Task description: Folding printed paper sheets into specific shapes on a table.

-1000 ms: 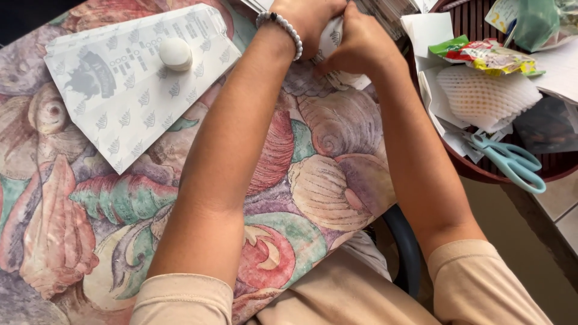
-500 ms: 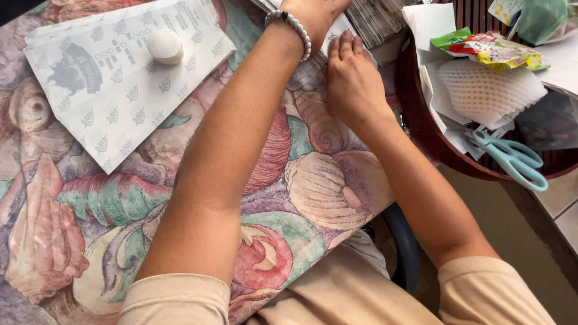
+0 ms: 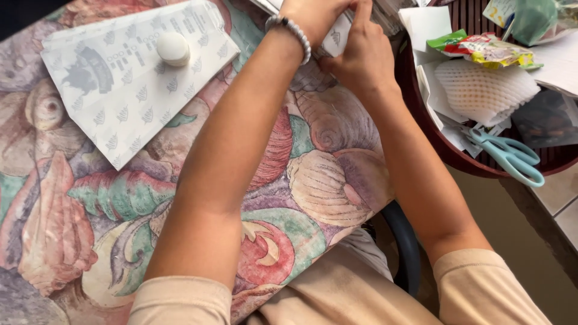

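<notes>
Both of my hands meet at the top edge of the head view over a small white paper piece (image 3: 335, 41). My left hand (image 3: 310, 15), with a bead bracelet on the wrist, is cut off by the frame and grips the paper's upper edge. My right hand (image 3: 361, 57) presses flat on the paper with fingers pointing up. The paper lies on a board covered in shell-patterned fabric (image 3: 313, 180) resting on my lap. How much of the paper is folded is hidden under the hands.
A white patterned paper sheet (image 3: 120, 90) lies at the upper left with a round white object (image 3: 173, 47) on it. At the right stands a dark red basket (image 3: 433, 138) holding light blue scissors (image 3: 512, 157), white foam netting (image 3: 481, 90), wrappers and papers.
The view has shifted and my hands have stayed at the top edge. My right hand, first bunched against the left, flattened onto the paper piece and now presses it with fingers up.
</notes>
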